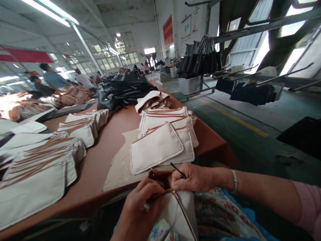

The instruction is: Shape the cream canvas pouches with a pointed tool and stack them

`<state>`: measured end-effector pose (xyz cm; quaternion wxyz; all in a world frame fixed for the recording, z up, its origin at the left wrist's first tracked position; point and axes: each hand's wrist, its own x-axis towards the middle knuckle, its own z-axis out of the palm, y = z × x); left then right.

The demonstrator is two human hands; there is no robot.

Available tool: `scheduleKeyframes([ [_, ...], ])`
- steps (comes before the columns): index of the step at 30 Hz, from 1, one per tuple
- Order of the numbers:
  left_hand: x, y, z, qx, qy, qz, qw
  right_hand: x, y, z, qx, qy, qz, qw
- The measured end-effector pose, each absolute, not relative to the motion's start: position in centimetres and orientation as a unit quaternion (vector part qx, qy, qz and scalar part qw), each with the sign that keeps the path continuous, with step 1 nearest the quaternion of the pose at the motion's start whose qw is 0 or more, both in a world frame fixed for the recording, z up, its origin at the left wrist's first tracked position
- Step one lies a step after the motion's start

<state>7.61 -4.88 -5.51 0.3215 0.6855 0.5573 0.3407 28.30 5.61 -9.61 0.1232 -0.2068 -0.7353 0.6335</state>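
Observation:
A white pouch with brown edging [184, 204] rests on my lap over a flowered apron, a zipper running down it. My left hand [144, 204] pinches the brown edge at its upper left. Fingers of my right hand [190, 177] are closed at the zipper's top end, and a thin dark tool [177, 170] sticks out of that hand to the upper left. Just beyond my hands, a white pouch [156, 147] lies on top of a fanned stack of similar pouches.
The brown-covered table [107, 150] carries more white pouches [37, 180] at the left and a black leather pile [125, 88] farther back. Black bags [200, 62] hang on a metal rack at the right. People [54, 78] are at the far left.

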Motion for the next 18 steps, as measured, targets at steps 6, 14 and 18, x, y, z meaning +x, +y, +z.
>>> scheduleKeyframes([
  [6,7.5,-4.9,-7.0,0.783,0.511,0.307,0.176,28.1,5.6,-9.7,-0.198,-0.728,0.643,0.135],
  [14,7.6,-5.7,-8.0,0.805,0.502,0.271,0.162,27.9,5.0,-10.0,-0.275,-0.649,0.705,0.077],
  [18,8.0,-5.8,-8.0,0.769,0.533,0.291,0.199,27.9,4.9,-9.7,-0.270,-0.663,0.693,0.087],
])
